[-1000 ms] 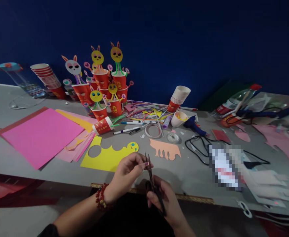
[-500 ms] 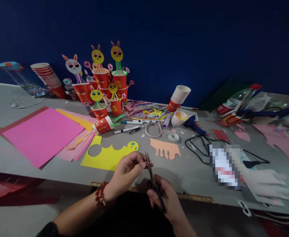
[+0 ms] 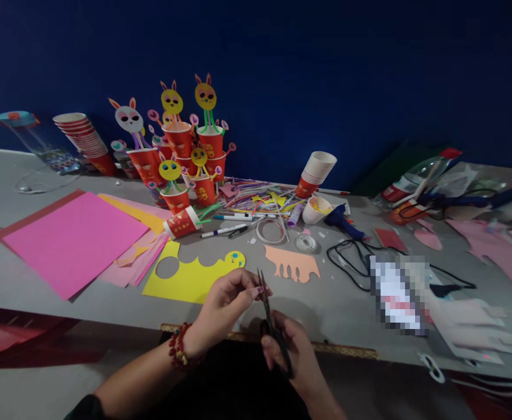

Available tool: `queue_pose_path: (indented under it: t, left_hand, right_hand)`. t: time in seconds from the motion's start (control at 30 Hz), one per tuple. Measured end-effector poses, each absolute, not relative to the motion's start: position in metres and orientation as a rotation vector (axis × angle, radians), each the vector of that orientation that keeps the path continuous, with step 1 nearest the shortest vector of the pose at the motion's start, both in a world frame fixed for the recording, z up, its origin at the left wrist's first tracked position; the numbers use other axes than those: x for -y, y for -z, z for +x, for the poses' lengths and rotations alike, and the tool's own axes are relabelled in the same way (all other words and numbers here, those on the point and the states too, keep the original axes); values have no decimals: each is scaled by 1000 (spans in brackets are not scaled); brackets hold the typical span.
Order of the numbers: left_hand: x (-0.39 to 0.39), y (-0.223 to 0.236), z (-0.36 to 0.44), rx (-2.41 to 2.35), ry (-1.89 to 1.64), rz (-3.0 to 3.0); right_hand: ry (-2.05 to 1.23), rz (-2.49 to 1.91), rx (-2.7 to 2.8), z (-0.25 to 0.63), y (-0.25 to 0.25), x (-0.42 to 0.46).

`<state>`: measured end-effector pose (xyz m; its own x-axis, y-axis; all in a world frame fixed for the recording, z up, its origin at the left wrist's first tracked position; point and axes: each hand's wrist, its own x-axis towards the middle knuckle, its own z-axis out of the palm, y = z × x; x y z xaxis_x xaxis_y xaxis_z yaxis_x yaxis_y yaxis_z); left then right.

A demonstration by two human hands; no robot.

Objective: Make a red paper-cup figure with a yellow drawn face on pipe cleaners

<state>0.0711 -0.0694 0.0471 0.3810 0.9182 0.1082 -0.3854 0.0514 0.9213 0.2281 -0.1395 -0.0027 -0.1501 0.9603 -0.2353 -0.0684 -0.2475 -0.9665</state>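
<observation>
Very little is changing over this last second: the left hand (image 3: pixel 227 303) and the right hand (image 3: pixel 295 344) are keeping nearly the same places above the near edge of the grey tabletop (image 3: pixel 334 306), with only a slight shift at the right-hand grip. That steadiness is suggesting fine, careful scissor work on something small rather than a long cut, though no finished cut is showing. The right hand is curling its thumb and fingers around the black looped handles of a slim pair of dark metal scissors (image 3: pixel 267 315), whose narrow blades are pointing away from the body and standing slightly apart. The left hand is pinching with thumb and forefinger right beside those blades; a tiny purple-pink spot (image 3: pixel 261 289) is showing at the thumb tip, but whether it is nail colour or a scrap of paper, I cannot tell. The scissors are thus lying between the hands, rising from the right palm to the left fingertips. Beyond the left hand, a bright yellow paper sheet with round cut-outs (image 3: pixel 183 284) is lying flat, and a peach paper offcut with a scalloped edge (image 3: pixel 293 263) is resting past the blade tips.
</observation>
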Motion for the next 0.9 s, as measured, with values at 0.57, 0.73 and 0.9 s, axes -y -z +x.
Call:
queue_pose_path:
  t: [0.57,0.73,0.9]
  left_hand:
    - [67,-47,69,-660,-916,1015]
    - [67,-41,71,-652,-886,1138]
    - [68,-40,69,-695,-813,1306]
  right_hand:
    - [-1104,-1263,981,252,-16,129]
    - [-1031,-1209,1051,249,-33,116]
    - [-1079,-1247,1169,244,-44,109]
